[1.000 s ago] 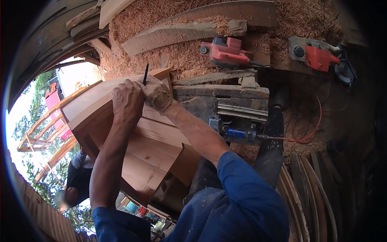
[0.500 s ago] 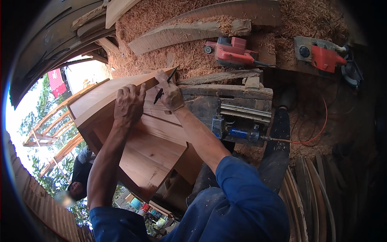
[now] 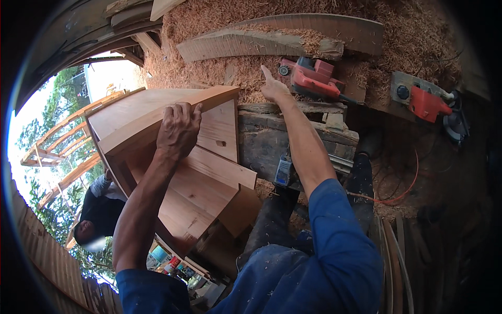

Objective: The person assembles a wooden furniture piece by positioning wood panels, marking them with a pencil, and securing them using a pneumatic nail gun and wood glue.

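Observation:
My left hand point(image 3: 178, 130) is closed over the edge of a curved wooden board point(image 3: 151, 119), its fingers wrapped on top. That board sits along the upper edge of a wooden cabinet-like piece point(image 3: 193, 183) with smooth pale-brown panels. One panel point(image 3: 217, 133) has a small oval hole in it. My right hand point(image 3: 275, 88) is stretched out beyond the dark workbench point(image 3: 261, 141), with the index finger extended and nothing visible in it. It is nearest to a red electric planer point(image 3: 316, 78) lying among the shavings, but does not touch it.
Two curved planks point(image 3: 256, 43) lie on the shavings at the far side. A red circular saw point(image 3: 426, 102) rests at the far right. A blue router point(image 3: 284, 171) is partly behind my right arm, with an orange hose point(image 3: 405, 193) nearby. Another person point(image 3: 99, 209) is at the left.
My right hand has left the board and moved right, toward the planer. The black pen that was in it is out of sight. My left hand stays on the board.

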Demonstrator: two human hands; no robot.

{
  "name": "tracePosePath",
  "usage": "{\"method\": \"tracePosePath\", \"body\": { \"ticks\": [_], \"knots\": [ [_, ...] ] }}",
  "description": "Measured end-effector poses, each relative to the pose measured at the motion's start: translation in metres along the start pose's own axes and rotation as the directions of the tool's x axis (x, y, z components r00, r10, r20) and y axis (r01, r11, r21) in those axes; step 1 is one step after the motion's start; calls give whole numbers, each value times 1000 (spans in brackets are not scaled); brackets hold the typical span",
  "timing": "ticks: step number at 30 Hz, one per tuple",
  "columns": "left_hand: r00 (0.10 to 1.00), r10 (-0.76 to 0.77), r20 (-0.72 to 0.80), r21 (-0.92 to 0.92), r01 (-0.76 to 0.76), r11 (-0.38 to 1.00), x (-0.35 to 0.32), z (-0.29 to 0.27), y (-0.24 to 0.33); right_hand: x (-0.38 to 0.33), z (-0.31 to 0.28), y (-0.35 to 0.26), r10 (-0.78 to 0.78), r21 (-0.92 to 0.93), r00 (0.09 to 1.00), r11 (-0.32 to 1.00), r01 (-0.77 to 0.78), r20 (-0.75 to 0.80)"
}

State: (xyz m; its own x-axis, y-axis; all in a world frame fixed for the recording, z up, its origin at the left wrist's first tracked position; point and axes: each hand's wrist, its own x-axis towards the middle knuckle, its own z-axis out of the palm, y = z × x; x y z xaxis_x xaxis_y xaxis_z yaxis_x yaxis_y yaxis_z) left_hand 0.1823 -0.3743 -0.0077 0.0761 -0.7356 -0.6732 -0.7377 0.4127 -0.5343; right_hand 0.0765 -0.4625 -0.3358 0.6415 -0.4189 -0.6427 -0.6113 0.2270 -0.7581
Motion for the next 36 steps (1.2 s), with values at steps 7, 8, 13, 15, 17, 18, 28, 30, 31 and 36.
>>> {"method": "tracePosePath", "body": {
  "ticks": [7,8,13,15,17,18,28,30,31,36],
  "knots": [
    [1000,8,-17,-30,-9,1000,4,-2,-18,-3,48,-17,-31,-193,999,981,27,-20],
    [1000,3,-18,-42,-4,999,12,-3,-23,4,45,-13,-31,-162,999,986,35,28],
    [999,17,37,-61,-15,998,36,-14,-44,34,46,6,-126,-161,991,978,131,44],
    [998,34,50,-65,-31,997,43,-15,-47,48,54,7,-139,-130,990,981,142,36],
    [999,15,43,-47,-13,999,41,-17,-48,60,67,0,-180,-76,983,980,183,38],
    [999,20,51,-39,-18,999,40,-16,-47,64,75,-6,-219,-31,975,975,220,44],
    [996,59,65,-33,-57,998,51,-21,-48,101,120,-23,-376,332,915,890,314,144],
    [997,61,49,-1,-61,998,37,-13,-50,78,115,-44,-330,519,927,832,197,178],
    [996,55,65,-13,-54,998,27,-6,-50,64,111,-53,-331,459,922,863,210,201],
    [997,60,39,-16,-59,998,42,-17,-48,66,94,-41,-387,597,902,775,206,191]
  ]
}}
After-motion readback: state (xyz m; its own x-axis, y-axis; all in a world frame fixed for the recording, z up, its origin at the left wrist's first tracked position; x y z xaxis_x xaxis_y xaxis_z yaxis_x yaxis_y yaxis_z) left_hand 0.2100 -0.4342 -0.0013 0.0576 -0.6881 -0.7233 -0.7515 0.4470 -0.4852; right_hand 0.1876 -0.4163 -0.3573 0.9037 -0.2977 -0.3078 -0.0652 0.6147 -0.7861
